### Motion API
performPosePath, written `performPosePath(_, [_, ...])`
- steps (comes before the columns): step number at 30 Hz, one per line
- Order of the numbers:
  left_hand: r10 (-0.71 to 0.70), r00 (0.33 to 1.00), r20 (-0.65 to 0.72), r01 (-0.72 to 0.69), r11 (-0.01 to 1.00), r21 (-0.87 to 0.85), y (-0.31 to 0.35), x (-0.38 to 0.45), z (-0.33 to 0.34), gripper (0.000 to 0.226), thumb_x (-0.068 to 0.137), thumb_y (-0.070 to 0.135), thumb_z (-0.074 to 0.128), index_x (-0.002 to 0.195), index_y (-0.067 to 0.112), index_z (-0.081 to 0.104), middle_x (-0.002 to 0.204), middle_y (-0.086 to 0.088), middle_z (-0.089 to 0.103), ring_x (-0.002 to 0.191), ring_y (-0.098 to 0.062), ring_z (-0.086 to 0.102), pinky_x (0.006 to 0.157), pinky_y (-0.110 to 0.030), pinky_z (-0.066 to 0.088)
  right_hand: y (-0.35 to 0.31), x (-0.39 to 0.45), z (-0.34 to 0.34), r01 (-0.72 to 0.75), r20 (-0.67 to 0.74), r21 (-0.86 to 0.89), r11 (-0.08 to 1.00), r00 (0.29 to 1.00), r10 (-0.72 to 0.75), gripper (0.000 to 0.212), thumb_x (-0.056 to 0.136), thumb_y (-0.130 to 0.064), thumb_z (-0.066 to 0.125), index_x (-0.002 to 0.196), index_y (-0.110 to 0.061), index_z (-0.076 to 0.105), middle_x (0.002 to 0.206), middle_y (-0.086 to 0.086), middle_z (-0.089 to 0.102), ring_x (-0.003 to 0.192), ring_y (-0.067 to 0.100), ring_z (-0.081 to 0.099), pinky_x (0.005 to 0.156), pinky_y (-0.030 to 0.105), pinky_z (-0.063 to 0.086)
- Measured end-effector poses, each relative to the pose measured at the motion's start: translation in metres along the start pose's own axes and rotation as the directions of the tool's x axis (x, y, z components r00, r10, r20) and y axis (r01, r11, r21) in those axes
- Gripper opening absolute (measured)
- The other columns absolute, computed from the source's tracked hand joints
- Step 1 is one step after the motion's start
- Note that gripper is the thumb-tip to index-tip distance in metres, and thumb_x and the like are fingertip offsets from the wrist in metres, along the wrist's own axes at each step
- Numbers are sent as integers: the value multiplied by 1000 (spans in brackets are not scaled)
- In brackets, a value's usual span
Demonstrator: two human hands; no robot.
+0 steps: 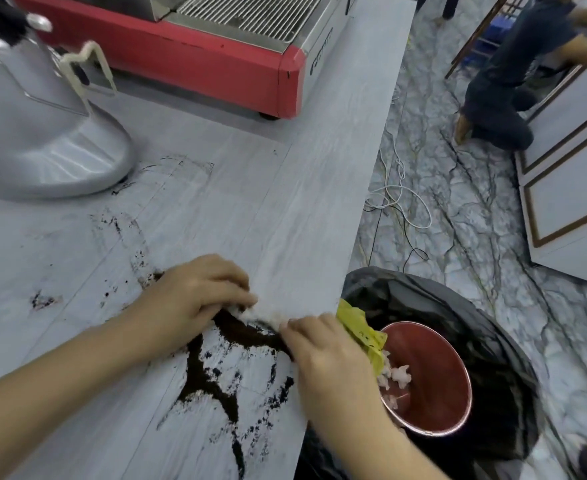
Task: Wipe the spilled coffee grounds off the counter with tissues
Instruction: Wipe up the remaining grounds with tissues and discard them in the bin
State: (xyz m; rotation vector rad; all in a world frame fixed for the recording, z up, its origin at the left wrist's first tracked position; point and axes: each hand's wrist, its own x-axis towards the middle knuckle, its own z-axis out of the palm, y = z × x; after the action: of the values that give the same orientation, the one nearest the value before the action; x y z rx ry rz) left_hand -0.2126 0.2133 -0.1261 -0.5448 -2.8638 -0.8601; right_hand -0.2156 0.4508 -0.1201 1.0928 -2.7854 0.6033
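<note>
Lower centre: left hand (195, 292) and right hand (323, 351), fingers curled, pinch white tissue (250, 311) against counter (285, 209) edge. Coffee grounds (212, 372) piled below. Risk: sweep overshoots, grounds miss bin (458, 306), hit floor.

Counter and floor, counted by kind

Two bare hands, a left hand (195, 292) and a right hand (323, 351); one crumpled white tissue (260, 315); one red espresso machine (188, 53); one silver grinder with a rounded base (42, 133); one black-lined bin (458, 341); one red round cup (434, 372); one yellow wrapper (357, 329); one second person in dark clothes (506, 81); one white cable (399, 199).
</note>
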Motion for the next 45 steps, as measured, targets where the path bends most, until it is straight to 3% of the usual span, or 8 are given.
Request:
performPosePath(3, [-3,1000,18,3,999,-37,14,-43,-7,31,91,17,50,104,23,77,106,9,66,100,-7,61,79,-24,51,-23,-20,7,90,-9,59,994,996,-90,25,83,-5,49,85,-7,74,81,1,65,68,20,56,50,27,48])
performPosePath(7, [-203,977,-72,188,967,-169,14,-59,-18,29,91,6,60,98,27,78,103,18,66,100,-2,64,79,-20,52,-27,1,3,161,0,86,983,987,-162,20,71,2,64,82,-11,74,81,-1,66,73,19,61,47,24,49])
performPosePath(14, [-476,812,-339,386,872,-300,-20,-23,-60,22,87,3,69,96,21,79,94,10,69,87,-5,63,76,-8,43,-5,149,10,329,-99,155,932,943,-317,39,69,23,61,90,-5,76,88,7,71,82,30,64,59,41,55])
performPosePath(18, [-548,642,-537,483,832,-272,-52,-10,-67,20,87,0,68,97,14,77,94,5,67,85,3,59,79,-3,40,-4,243,34,573,-55,131,809,819,-571,38,68,23,57,87,-4,76,85,9,71,81,32,64,61,41,55])
performPosePath(22, [-541,548,-638,634,766,-104,-64,-11,-57,24,89,-1,61,105,11,76,97,-1,65,91,-18,58,85,-19,41,-21,299,61,762,4,40,647,647,-762,32,70,13,54,87,-5,74,89,8,71,84,31,64,56,38,54])
performPosePath(27, [-550,532,-644,757,649,72,-69,-9,-34,23,86,-3,62,106,2,73,94,-12,64,94,-31,55,77,-37,47,-25,322,95,875,136,-41,483,483,-865,16,79,-1,61,90,-4,73,95,8,70,91,30,64,63,37,55])
performPosePath(35, [-494,631,-599,701,694,166,-95,30,-26,29,80,-11,65,106,-1,72,90,-12,62,86,-31,56,64,-41,51,5,362,98,808,57,67,585,582,-811,26,70,4,71,94,-6,76,94,8,75,85,28,69,67,33,55])
performPosePath(45, [-394,782,-484,506,854,122,-111,35,-42,38,80,-14,61,103,12,77,97,-2,69,91,-26,61,76,-41,53,42,304,72,567,32,55,822,822,-569,22,80,2,67,96,-10,76,89,6,71,85,29,64,72,40,54])
